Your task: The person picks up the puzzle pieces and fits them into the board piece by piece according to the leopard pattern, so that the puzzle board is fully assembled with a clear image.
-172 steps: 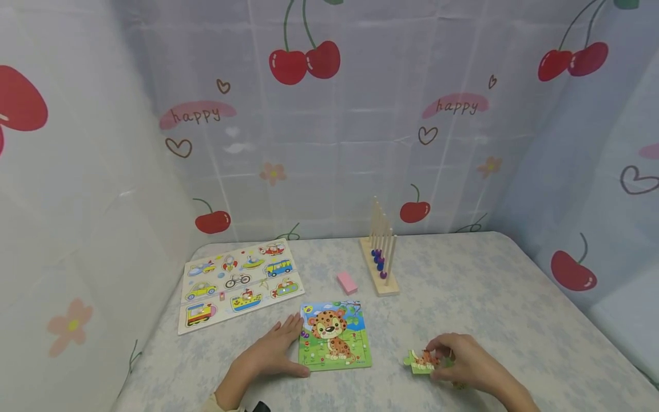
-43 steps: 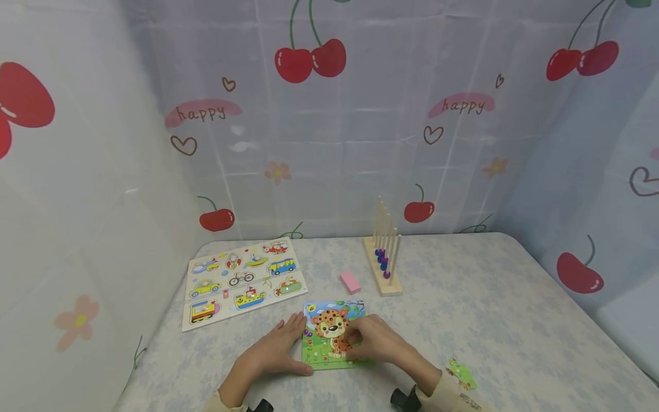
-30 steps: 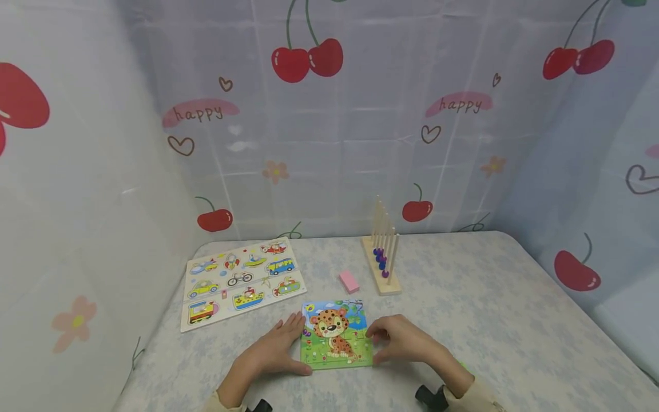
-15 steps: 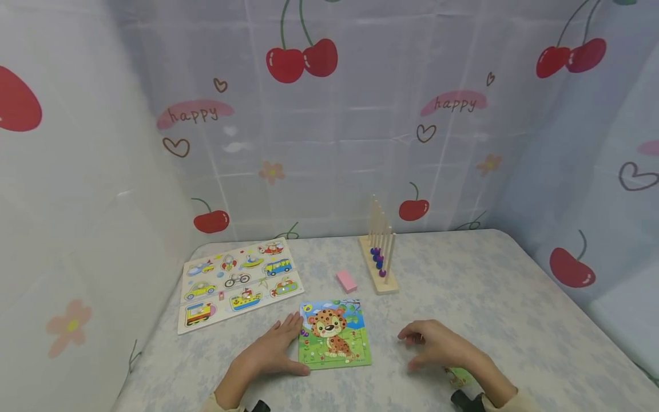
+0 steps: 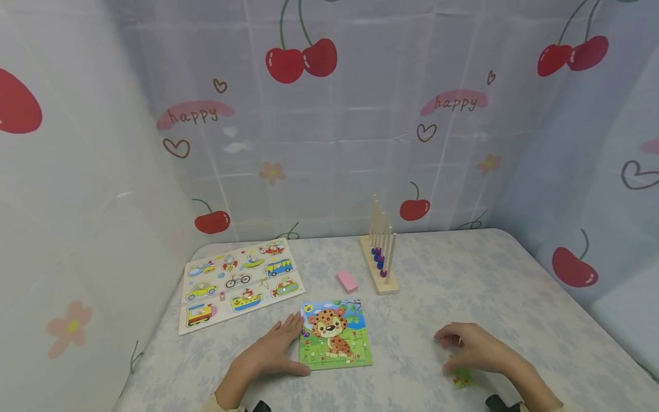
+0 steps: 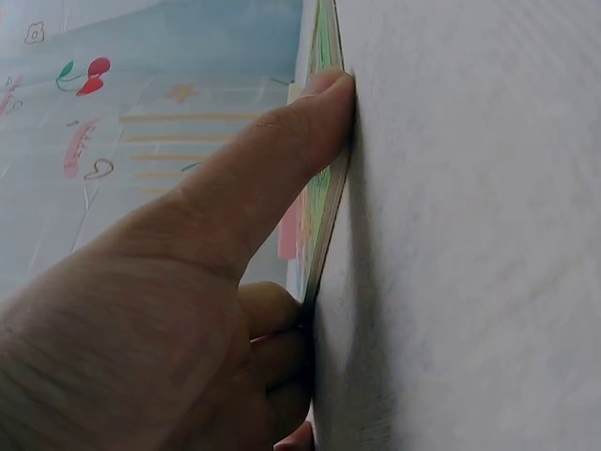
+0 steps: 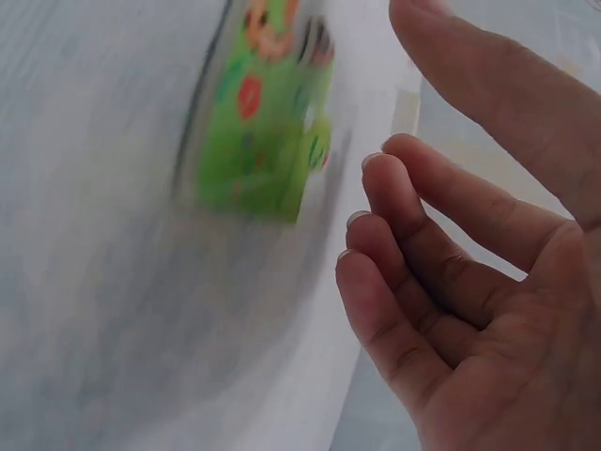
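A square leopard jigsaw puzzle [image 5: 334, 335] lies flat on the table. My left hand [image 5: 270, 352] rests at its left side, fingers against the left edge and thumb stretched toward the lower left corner. The left wrist view shows the thumb [image 6: 272, 150] along the board's side. Farther right, my right hand [image 5: 476, 346] is held over a loose green puzzle piece [image 5: 463, 377], its fingers loosely bent and holding nothing. In the right wrist view this piece [image 7: 249, 141] lies apart from the fingertips, somewhat blurred.
A vehicle knob puzzle board [image 5: 242, 286] lies at the back left. Behind the leopard puzzle are a pink block [image 5: 347, 281] and a wooden peg stand [image 5: 381, 269] with blue and purple beads. Printed curtains enclose the table [image 5: 453, 274].
My right hand carried a piece onto the leopard puzzle, let go there and moved right to the remaining loose piece. My left hand has stayed at the puzzle's edge.
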A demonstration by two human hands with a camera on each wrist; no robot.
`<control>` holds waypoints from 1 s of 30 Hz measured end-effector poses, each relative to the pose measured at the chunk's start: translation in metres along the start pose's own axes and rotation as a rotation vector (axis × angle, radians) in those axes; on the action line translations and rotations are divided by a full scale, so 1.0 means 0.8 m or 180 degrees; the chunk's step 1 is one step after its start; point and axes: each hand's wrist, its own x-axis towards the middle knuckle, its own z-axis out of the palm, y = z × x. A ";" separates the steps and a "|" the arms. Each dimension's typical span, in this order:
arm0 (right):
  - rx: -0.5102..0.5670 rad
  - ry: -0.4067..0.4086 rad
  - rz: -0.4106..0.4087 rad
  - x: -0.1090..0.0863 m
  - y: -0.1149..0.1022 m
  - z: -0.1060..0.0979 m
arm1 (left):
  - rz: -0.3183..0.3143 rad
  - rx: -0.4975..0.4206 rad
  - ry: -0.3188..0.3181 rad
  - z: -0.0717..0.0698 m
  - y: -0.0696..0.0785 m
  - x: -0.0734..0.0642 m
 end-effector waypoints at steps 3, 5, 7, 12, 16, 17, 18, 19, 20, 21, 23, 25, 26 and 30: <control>0.0016 -0.0046 0.0074 -0.011 0.011 -0.005 | 0.0023 -0.0055 -0.0011 0.000 0.001 0.000; 0.0021 -0.0088 0.0140 -0.018 0.018 -0.007 | 0.0041 -0.0068 -0.0009 0.000 0.001 0.000; 0.0043 -0.0109 0.0185 -0.022 0.023 -0.007 | 0.0058 -0.0070 0.0002 0.001 0.000 0.000; 0.0249 -0.0151 0.0016 -0.032 0.034 -0.006 | 0.0041 -0.0049 0.0009 0.002 -0.001 0.000; 0.0518 -0.0248 -0.0157 -0.038 0.040 -0.003 | 0.0029 -0.0059 -0.0007 0.002 0.000 -0.001; 0.0572 -0.0272 -0.0177 -0.039 0.041 -0.002 | 0.0033 -0.0061 -0.0008 0.002 0.000 -0.001; 0.0596 -0.0285 -0.0185 -0.040 0.042 -0.002 | 0.0035 -0.0069 -0.0008 0.002 0.001 -0.001; 0.0592 -0.0294 -0.0191 -0.040 0.043 -0.001 | 0.0039 -0.0071 -0.0007 0.001 0.002 -0.002; 0.0594 -0.0301 -0.0197 -0.041 0.043 -0.001 | 0.0039 -0.0069 -0.0005 0.001 0.003 -0.002; 0.0579 -0.0296 -0.0190 -0.041 0.043 0.000 | 0.0036 -0.0076 -0.0004 0.000 0.003 -0.003; 0.0572 -0.0286 -0.0169 -0.041 0.043 0.001 | 0.0028 -0.0082 -0.0003 -0.001 0.004 -0.003; 0.0546 -0.0264 -0.0171 -0.041 0.043 0.002 | 0.0023 -0.0071 0.0006 -0.001 0.004 -0.003; 0.0542 -0.0254 -0.0159 -0.041 0.043 0.002 | 0.0021 -0.0061 0.0010 -0.001 0.004 -0.003; 0.0562 -0.0241 -0.0166 -0.041 0.043 0.004 | 0.0022 -0.0031 0.0038 0.000 0.003 -0.002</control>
